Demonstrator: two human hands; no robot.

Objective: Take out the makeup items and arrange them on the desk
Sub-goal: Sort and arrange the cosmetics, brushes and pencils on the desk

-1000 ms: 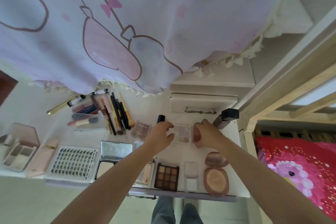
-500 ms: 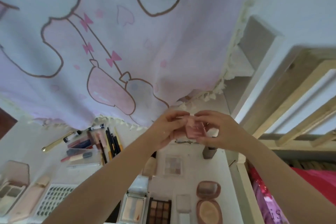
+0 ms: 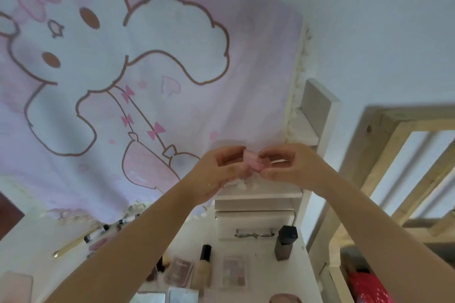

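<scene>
Pink case [image 3: 253, 160] held up in front of the curtain [image 3: 147, 81], well above the desk [image 3: 261, 261]; my left hand [image 3: 219, 170] and right hand [image 3: 283, 165] both pinch it, one per end, long axis running left-right between them; neither is nearer. Below: one case in hand, two bottles [image 3: 203, 268] [image 3: 285, 242], one palette [image 3: 233, 270].

Both forearms are bare to the frame edge; no sleeve covers either. The left hand [image 3: 216, 172] and right hand [image 3: 288, 167] carry no glove, ring, or watch. Fingernails appear short and unpainted.
</scene>
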